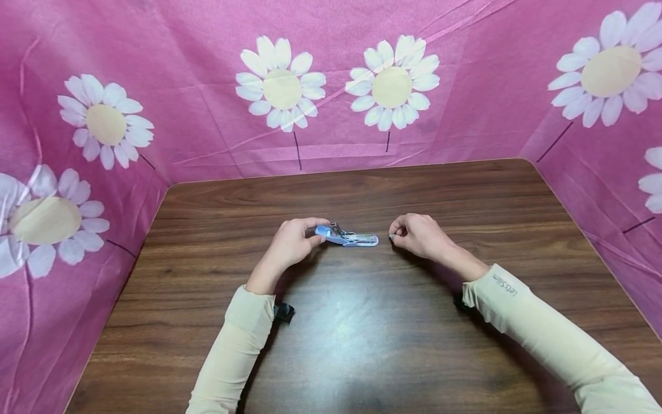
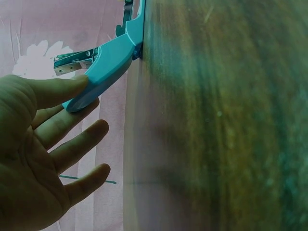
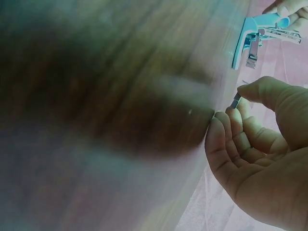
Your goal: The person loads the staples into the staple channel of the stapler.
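Observation:
A light blue stapler (image 1: pixel 347 242) lies opened out on the table, its metal magazine (image 2: pixel 74 62) swung up from the body. My left hand (image 1: pixel 291 242) pinches one end of it between thumb and forefinger; in the left wrist view the other fingers (image 2: pixel 79 147) stretch out loosely. Just past the stapler's other end, my right hand (image 1: pixel 420 236) pinches a small grey metal piece, which looks like a short strip of staples (image 3: pixel 235 101), between thumb and fingertips. A small gap separates that piece from the stapler. The right hand's lower fingers curl close to the tabletop.
The brown wood-grain table (image 1: pixel 331 345) has its far edge behind both hands. Pink cloth (image 1: pixel 196 126) with printed daisies hangs along the back and both sides. A black strap piece (image 1: pixel 284 313) shows at the left wrist.

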Demonstrator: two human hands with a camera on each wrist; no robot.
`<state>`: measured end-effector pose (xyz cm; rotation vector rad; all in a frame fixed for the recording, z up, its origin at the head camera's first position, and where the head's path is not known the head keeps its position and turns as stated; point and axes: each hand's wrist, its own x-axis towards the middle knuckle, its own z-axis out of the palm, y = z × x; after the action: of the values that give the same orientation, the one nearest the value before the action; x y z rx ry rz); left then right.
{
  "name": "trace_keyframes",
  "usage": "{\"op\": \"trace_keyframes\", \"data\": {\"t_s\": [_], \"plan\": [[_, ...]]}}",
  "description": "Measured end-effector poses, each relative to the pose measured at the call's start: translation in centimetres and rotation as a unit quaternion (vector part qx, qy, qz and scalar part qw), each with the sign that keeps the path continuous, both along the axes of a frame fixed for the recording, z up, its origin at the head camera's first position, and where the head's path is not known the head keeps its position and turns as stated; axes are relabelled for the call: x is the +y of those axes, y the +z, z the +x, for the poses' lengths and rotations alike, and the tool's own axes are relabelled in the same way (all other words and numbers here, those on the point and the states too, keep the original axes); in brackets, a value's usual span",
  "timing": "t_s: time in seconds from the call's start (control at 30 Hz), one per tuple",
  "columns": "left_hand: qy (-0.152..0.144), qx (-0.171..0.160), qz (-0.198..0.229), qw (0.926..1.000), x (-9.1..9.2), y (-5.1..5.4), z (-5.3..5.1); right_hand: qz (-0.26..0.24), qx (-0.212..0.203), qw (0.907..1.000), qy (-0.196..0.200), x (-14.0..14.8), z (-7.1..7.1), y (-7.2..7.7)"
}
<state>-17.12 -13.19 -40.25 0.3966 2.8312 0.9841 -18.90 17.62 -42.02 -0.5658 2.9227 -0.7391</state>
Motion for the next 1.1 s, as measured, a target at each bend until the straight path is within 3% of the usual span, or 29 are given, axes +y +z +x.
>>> {"op": "trace_keyframes", "data": {"t_s": [0.33, 0.53, 1.1], "plan": [[0.0, 0.001, 0.002, 1.0, 0.0, 0.0, 0.0, -0.026, -0.017, 0.9995, -0.008, 0.2, -0.4, 1.4], [0.0, 0.0, 0.003, 1.0, 0.1, 0.1, 0.0, -0.04, 0.003, 0.9991, -0.017, 0.2, -0.7, 2.1], [0.002, 0.002, 0.004, 1.0, 0.0, -0.1, 0.0, -0.073, 0.018, 0.9972, 0.005, -1.5, -0.6, 2.3]]}}
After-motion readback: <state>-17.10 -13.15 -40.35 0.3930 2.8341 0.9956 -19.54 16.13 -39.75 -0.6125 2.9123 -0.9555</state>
